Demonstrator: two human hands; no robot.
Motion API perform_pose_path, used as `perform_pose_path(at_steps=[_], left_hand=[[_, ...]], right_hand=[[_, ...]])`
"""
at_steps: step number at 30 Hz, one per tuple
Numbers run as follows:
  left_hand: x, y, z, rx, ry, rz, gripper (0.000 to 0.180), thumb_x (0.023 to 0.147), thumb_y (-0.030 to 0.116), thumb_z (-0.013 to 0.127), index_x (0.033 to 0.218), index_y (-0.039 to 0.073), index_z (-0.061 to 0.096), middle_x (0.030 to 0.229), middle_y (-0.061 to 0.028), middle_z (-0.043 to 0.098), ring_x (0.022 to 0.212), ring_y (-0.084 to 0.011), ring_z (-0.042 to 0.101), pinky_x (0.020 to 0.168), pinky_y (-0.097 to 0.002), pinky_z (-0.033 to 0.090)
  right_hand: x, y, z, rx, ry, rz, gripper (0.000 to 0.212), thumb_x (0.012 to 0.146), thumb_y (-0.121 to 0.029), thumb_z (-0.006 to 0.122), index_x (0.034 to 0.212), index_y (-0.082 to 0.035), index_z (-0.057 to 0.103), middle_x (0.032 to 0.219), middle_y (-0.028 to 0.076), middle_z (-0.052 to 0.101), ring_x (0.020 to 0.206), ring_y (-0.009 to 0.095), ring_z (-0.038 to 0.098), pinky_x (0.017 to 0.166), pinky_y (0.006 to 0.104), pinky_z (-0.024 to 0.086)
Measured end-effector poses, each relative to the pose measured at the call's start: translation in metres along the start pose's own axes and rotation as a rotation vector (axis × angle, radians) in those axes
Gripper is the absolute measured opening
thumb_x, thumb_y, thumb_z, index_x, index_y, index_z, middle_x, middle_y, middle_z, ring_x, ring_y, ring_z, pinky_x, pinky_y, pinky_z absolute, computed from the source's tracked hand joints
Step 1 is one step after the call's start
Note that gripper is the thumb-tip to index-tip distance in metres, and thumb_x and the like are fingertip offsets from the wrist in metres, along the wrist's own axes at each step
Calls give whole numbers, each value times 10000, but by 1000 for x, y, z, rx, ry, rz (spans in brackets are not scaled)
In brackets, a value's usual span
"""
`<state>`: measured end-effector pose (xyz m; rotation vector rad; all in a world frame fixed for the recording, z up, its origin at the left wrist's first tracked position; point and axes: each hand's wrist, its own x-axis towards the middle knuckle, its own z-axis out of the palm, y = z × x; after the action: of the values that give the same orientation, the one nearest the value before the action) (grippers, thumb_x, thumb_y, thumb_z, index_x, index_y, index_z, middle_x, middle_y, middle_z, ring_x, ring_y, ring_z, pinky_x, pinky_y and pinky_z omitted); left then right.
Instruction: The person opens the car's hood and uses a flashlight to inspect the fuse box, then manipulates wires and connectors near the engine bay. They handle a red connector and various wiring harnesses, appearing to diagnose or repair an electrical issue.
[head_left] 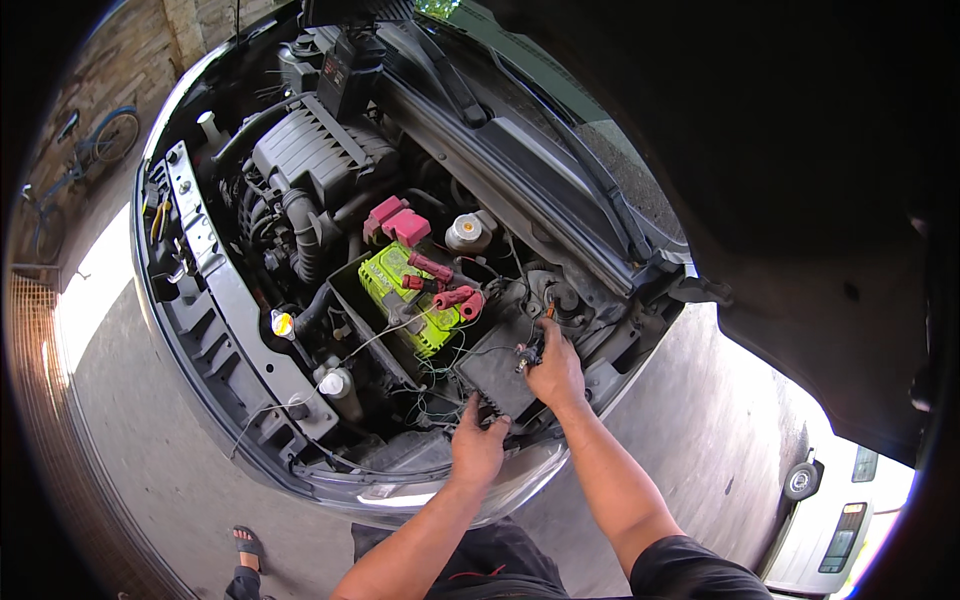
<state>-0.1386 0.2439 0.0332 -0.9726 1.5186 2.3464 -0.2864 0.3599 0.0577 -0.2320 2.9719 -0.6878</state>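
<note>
My right hand [555, 372] is closed around a dark, metallic-looking piece [527, 356] beside the black box [500, 372] in the engine bay. An orange end [550, 311] sticks out past its fingers; I cannot tell the kind of thing. At the near edge of that box, the fingers of my left hand [478, 445] close on something small and dark, mostly hidden. Thin loose wires [430, 388] tangle just left of the box. Farther left sits a lime-green battery [405, 295], with red cable covers [458, 298] lying across its top.
The engine cover [300, 140] and a white-capped reservoir [336, 385] fill the bay. Pliers [160, 220] lie by the front panel. The raised hood [820, 200] hangs at right. A person's sandalled foot [246, 543], a bicycle [85, 160] and a white vehicle [830, 530] stand around.
</note>
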Motion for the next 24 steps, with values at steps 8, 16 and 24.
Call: perform_pose_path(at_steps=[8,16,24], left_hand=[[5,8,-3,-172,-58,-145,777,1027,89,691,1687,-57,309,1341,-105,670,1110,-154,630,965,-296,500],[6,19,-19,-254,-133,-278,804,1024,131,703,1713,32,300,1232,-18,661,1055,-122,612,951,-285,509],[3,17,-3,-423,-101,-341,909,1007,122,702,1755,109,186,1284,-40,638,1154,-149,603,1066,-353,484]], right_hand=[[1,10,-2,7,-24,20,620,927,-252,809,1456,-102,522,1241,284,718,1162,505,674,993,562,542],[1,-4,-7,-18,-86,87,631,915,-230,811,1465,-127,519,1245,287,721,1168,500,683,977,567,548],[5,1,-7,12,-87,123,634,910,-200,802,1473,-140,516,1265,276,720,1191,501,675,986,573,542]])
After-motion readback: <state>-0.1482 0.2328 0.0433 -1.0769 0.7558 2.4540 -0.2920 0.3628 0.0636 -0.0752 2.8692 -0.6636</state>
